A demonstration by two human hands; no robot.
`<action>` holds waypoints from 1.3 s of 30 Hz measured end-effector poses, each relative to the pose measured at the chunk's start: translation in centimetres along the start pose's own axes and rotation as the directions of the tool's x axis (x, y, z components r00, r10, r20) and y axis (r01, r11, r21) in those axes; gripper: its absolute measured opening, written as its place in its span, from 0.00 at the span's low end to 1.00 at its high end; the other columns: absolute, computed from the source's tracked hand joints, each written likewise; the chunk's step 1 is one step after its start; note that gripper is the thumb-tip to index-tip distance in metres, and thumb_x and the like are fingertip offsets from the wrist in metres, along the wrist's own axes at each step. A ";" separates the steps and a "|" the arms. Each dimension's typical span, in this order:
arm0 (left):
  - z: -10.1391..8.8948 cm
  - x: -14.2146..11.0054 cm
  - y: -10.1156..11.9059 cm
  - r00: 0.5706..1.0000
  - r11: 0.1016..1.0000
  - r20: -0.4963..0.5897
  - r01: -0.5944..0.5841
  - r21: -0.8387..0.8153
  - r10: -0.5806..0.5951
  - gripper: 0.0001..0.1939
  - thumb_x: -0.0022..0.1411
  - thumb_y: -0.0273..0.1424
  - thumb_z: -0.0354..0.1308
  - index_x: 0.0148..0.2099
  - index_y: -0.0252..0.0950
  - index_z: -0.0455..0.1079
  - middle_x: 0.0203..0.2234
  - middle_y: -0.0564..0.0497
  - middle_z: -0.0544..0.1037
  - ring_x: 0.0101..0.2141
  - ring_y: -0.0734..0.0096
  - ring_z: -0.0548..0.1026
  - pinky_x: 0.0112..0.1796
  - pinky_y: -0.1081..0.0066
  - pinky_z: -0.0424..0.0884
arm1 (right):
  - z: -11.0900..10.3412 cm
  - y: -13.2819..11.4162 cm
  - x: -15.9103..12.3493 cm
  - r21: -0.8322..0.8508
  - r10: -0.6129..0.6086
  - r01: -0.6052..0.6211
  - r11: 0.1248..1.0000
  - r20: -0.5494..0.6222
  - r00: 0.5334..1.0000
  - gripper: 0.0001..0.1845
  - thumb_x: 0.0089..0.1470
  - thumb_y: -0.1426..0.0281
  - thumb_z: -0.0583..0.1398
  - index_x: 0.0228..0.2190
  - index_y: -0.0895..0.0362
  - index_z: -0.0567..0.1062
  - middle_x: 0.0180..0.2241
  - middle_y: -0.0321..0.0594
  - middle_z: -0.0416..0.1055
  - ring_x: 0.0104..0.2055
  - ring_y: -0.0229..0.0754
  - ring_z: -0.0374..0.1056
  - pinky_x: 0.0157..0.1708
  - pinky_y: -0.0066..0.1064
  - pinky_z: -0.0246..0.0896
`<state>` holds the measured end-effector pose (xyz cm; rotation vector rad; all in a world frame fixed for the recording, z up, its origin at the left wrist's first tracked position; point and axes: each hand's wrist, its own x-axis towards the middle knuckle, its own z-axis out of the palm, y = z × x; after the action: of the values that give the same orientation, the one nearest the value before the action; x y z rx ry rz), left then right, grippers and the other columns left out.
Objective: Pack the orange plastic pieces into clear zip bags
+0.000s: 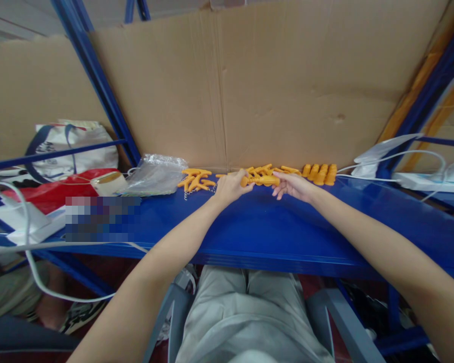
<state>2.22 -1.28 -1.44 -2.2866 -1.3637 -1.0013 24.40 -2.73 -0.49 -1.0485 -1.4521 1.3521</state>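
Between my hands, a little above the blue tabletop, is an orange plastic piece (267, 180) with a narrow neck and a thicker body. The fingers of my left hand (229, 187) close on its left end. At its right end, the thumb and index finger of my right hand (294, 186) pinch it, the other fingers loosely curled. Left of my left hand lies a pile of branched orange plastic parts (196, 180) with thin silver chain (191, 193) beside it. More orange parts (263, 169) lie behind my hands. Several stubby ribbed orange pieces (320, 174) stand in a row to the right.
A cardboard sheet (287, 91) walls off the back of the blue table (249, 229). Clear plastic bags (155, 174), a red bag (64, 191) and a white tote (75, 151) sit left. White cables and a power strip (431, 181) are right. Another person's leg shows lower left.
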 end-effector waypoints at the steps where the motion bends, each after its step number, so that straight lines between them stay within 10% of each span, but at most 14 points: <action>1: -0.1 0.0 0.1 1.000 1.000 0.009 0.000 0.013 0.000 0.17 0.57 0.43 0.62 0.44 0.38 0.71 0.33 0.45 0.82 0.36 0.59 0.80 0.34 0.70 0.69 | 0.0 0.0 0.1 0.010 0.010 -0.010 1.000 0.005 1.000 0.15 0.62 0.61 0.57 0.28 0.59 0.72 0.21 0.41 0.74 0.20 0.37 0.71 0.20 0.26 0.71; 13: -0.7 0.1 1.0 0.994 0.998 0.105 0.038 0.042 -0.042 0.19 0.57 0.42 0.62 0.47 0.38 0.73 0.36 0.45 0.82 0.40 0.57 0.80 0.37 0.69 0.70 | -0.8 0.1 -0.2 -0.095 0.175 -0.164 0.982 0.115 0.978 0.25 0.63 0.52 0.51 0.27 0.58 0.72 0.23 0.44 0.77 0.18 0.36 0.68 0.18 0.26 0.64; 24: -1.3 0.1 1.3 0.978 0.990 0.165 0.110 0.088 -0.124 0.19 0.60 0.43 0.59 0.49 0.38 0.73 0.38 0.44 0.82 0.43 0.55 0.80 0.39 0.67 0.71 | -1.4 1.0 0.2 -0.384 -0.291 0.281 0.880 0.032 0.956 0.22 0.46 0.52 0.67 0.33 0.57 0.74 0.33 0.43 0.78 0.24 0.37 0.69 0.25 0.31 0.63; 39: -1.4 0.2 1.2 0.979 0.992 0.182 0.077 0.099 -0.094 0.20 0.63 0.43 0.57 0.52 0.38 0.70 0.41 0.44 0.81 0.44 0.57 0.79 0.41 0.68 0.71 | -0.8 1.2 0.2 -0.121 -0.139 0.138 0.983 0.002 0.990 0.11 0.53 0.63 0.66 0.32 0.57 0.72 0.32 0.41 0.77 0.23 0.34 0.69 0.23 0.26 0.62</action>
<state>2.73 -2.56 -0.21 -2.3184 -1.5603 -0.7475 25.19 -2.25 -1.68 -1.0074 -1.5883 1.1732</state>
